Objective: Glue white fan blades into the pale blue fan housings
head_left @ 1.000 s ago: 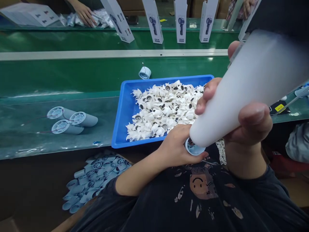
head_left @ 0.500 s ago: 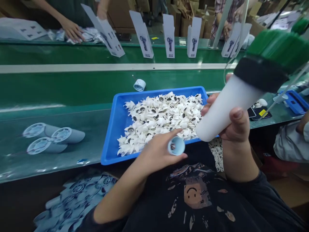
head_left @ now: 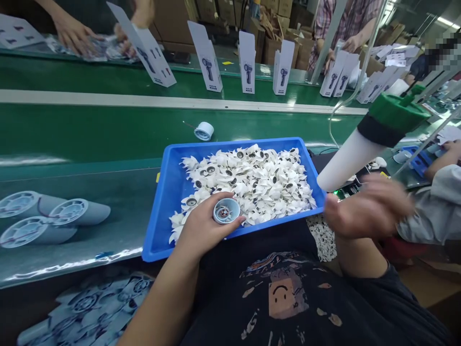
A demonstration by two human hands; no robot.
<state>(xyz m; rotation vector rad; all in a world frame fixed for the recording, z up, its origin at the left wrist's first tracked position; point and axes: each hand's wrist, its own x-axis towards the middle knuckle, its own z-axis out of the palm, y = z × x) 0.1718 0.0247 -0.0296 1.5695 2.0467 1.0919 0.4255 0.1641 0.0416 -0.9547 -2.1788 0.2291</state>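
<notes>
My left hand (head_left: pixel 201 228) is closed round a small light-blue cylindrical housing (head_left: pixel 226 211), open end up with a motor showing inside. It hovers over the near edge of a blue tray (head_left: pixel 169 192) heaped with white fan impellers (head_left: pixel 252 182). My right hand (head_left: pixel 367 206) is blurred, just right of the tray and below a white tube-shaped tool (head_left: pixel 345 161) with a black band and green cap. The hand is off the tool, which hangs tilted on its own.
Three more housings (head_left: pixel 54 216) lie on the green belt at left, and one (head_left: pixel 203 130) lies behind the tray. A pile of housings (head_left: pixel 90 307) sits at lower left. White cartons (head_left: pixel 247 67) stand along the far belt. Other people's hands (head_left: pixel 72 31) work there; a co-worker's sleeve (head_left: pixel 432 211) is at right.
My right hand lifted the white tool off the housing, then let it go and dropped away. My left hand carried the housing left, over the tray's near edge.
</notes>
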